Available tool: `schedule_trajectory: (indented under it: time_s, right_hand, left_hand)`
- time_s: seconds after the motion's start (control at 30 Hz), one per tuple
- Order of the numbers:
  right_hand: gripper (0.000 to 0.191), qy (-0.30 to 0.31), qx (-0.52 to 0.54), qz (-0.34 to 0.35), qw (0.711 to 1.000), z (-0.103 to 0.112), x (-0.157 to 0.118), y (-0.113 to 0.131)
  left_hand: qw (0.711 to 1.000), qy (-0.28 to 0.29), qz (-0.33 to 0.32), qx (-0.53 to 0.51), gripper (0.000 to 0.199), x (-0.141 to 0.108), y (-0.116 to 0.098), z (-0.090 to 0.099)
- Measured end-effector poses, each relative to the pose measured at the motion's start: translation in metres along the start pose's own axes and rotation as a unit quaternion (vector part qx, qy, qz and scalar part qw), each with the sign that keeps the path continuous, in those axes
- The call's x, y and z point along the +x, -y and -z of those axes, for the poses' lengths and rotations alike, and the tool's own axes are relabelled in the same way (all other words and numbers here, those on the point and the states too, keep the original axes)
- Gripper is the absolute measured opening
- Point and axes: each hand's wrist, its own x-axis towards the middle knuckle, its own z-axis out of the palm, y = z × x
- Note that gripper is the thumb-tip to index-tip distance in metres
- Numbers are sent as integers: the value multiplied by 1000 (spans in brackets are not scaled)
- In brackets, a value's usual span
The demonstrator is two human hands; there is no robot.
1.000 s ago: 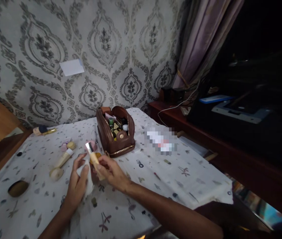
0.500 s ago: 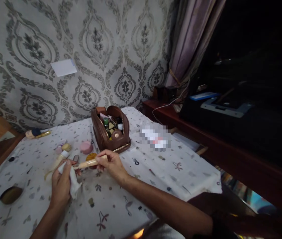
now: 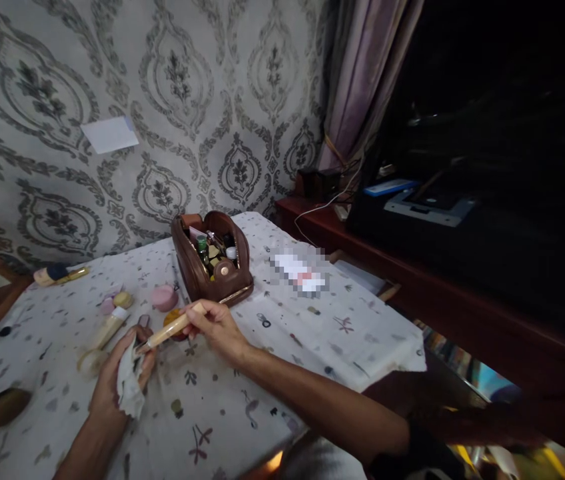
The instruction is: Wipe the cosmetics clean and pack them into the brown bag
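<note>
R hand pinches slim beige cylindrical tube at one end, so other end meets crumpled white tissue in L hand's curled grip. Tube's btwn hands, near open brown leather bag.

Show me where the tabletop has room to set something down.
Bare cloth lies between the right forearm, the pixelated item and its right edge; a smaller patch separates the dark oval from the left forearm. It's crowded left of the brown bag: pink container, capped tube, left hand.

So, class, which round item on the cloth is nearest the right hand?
The orange one, partly behind the held item; the pink one and yellow one lie farther off.
</note>
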Motion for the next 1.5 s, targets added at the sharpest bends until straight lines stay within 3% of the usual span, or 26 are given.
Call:
schedule_trajectory:
  time_s: [0.13, 0.3, 0.47, 0.63, 0.87, 1.13, 1.5]
  right_hand:
    - [50, 22, -17, 0, 1000, 2, 0, -2]
    - [55, 19, -85, 15, 996, 4, 0, -3]
    - [51, 14, -121, 21, 992, 6, 0, -3]
    - [45, -13, -138, 12, 990, 8, 1, -2]
    - [42, -39, -94, 14, 995, 6, 3, 3]
    - [38, -21, -68, -11, 997, 6, 3, -6]
    - [39, 46, -97, -26, 994, 6, -2, -9]
  left_hand:
    - [998, 22, 49, -15, 17, 1, -2, -1]
    - [998, 36, 43, 11, 10, 6, 1, 4]
    - [991, 43, -7, 130, 30, 14, 10, 11]
    - [968, 35, -100, 229, 45, 19, 19, 15]
    - [928, 123, -129, 329, 43, 19, 26, 19]
    - [860, 286, -110, 408, 41, 5, 26, 11]
    - [868, 318, -92, 371, 37, 4, 27, 15]
